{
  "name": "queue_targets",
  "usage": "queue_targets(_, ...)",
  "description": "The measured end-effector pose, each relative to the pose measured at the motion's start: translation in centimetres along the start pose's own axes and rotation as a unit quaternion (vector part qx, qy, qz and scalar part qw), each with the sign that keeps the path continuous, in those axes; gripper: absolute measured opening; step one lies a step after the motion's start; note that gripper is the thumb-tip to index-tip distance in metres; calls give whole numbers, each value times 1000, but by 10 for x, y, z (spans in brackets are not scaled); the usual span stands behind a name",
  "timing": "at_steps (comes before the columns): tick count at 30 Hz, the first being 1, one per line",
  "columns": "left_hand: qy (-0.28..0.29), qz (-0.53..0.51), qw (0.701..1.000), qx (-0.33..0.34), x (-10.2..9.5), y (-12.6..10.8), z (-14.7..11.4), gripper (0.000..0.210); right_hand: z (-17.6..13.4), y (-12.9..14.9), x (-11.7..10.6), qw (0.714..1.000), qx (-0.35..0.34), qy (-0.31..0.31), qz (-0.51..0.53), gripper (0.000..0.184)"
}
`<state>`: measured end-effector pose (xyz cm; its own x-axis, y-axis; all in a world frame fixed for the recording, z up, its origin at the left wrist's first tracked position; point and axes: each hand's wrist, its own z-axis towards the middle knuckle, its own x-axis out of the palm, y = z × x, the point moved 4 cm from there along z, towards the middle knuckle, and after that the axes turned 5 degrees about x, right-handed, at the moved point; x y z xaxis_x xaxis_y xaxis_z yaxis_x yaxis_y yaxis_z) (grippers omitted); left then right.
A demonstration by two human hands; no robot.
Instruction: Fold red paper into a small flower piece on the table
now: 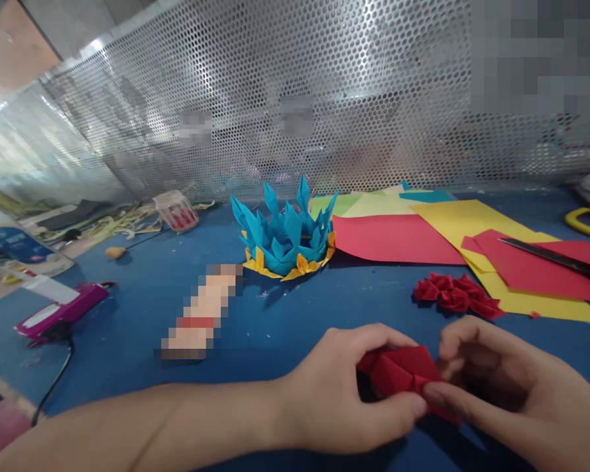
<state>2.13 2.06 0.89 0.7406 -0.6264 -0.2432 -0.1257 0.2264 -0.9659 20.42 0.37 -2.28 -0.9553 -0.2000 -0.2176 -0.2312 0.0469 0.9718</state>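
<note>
Left hand point(354, 393) was seen near centre, fingers curled, thumb and fingertips pinched on a folded red paper piece point(406, 375). Right hand point(511, 393) was set just right of it, thumb and forefinger pressed on the same piece's right edge. The piece was held low over the blue table point(285, 321), between both hands.

Just beyond the right hand, a cluster of folded red units point(455, 294) was laid. Farther right, coloured paper sheets point(447, 229) were spread, with scissors point(560, 259) resting across a red sheet. At far centre, a blue-and-yellow paper crown form point(288, 236) was stood. At left, a magenta device point(61, 314) with a black cord was noted. Behind everything, a perforated metal screen point(324, 98) was raised.
</note>
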Motion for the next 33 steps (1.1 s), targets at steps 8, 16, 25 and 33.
queue_targets(8, -39, -3, 996, -81, -4, 10, 3, 24, -5, 0, 4, 996, -34, -57, -51, 34)
queue_targets(16, -50, -123, 984, -115, 1, 12, 2, 18, -16, -13, 6, 994, -47, -47, -91, 39)
queue_targets(25, -46, -253, 957, -136, 4, 16, 3, 26, -16, -6, 11, 997, -9, -75, -23, 48)
queue_targets(33, -55, -260, 956, -122, 5, 14, 1, 22, -16, 4, 17, 997, 26, -72, 0, 55)
